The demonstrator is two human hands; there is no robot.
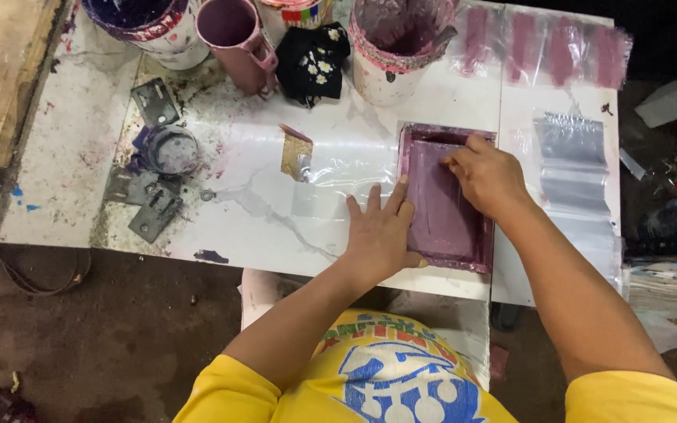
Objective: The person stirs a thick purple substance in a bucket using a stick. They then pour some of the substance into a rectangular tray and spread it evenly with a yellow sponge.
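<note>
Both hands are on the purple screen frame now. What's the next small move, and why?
Probably draw the right hand toward the body along the purple frame. It sits at the far end of the mesh, while the left hand lies flat on the frame's left edge, bracing it on the white table.

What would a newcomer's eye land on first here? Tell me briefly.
First, the purple-stained rectangular frame near the table's front edge, with the left hand flat against its left side and the right hand pressing inside its upper part. Next, the paint-smeared buckets and pink mug along the far edge, and clear plastic bags to the right.
</note>
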